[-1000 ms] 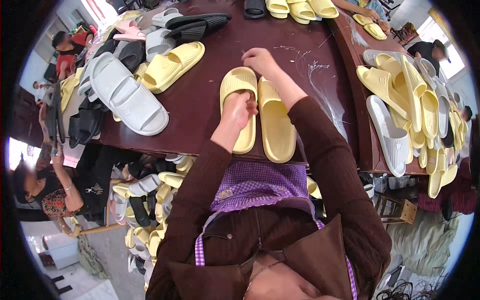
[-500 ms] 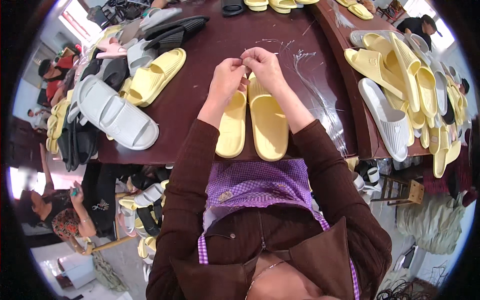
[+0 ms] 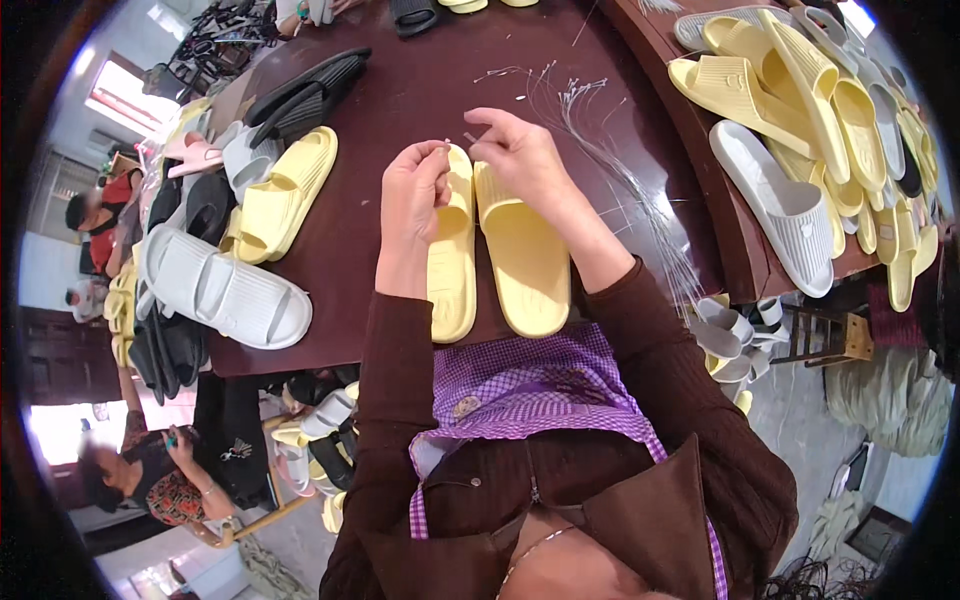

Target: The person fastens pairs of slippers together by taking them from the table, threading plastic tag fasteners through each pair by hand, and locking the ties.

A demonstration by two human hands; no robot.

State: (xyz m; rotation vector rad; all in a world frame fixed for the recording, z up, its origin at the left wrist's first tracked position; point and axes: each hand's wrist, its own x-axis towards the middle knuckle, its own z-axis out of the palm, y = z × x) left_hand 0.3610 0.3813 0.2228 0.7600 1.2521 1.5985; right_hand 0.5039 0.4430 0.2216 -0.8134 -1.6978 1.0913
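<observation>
A pair of yellow slide slippers lies side by side on the dark red table in front of me, toes pointing away. My left hand (image 3: 415,188) is closed above the left slipper (image 3: 453,285), thumb and forefinger pinched at its toe end; whatever the tips hold is too small to make out. Over the strap of the right slipper (image 3: 527,265) is my right hand (image 3: 522,158), fingers curled and forefinger bent out. A tiny pale bit shows at its fingertips, too small to name. Thin clear plastic strands (image 3: 625,180) lie in a loose bundle to the right.
Grey, yellow and black slippers are heaped at the table's left, a grey slipper (image 3: 225,290) nearest me. Another pile with a grey slipper (image 3: 775,205) lies on the right table section. Black slippers (image 3: 413,15) stand at the far edge. A person (image 3: 160,470) is at the lower left.
My hands, together at the slippers' toe ends before, have moved apart, the left one toward me and to the left. The view has shifted and turned slightly.
</observation>
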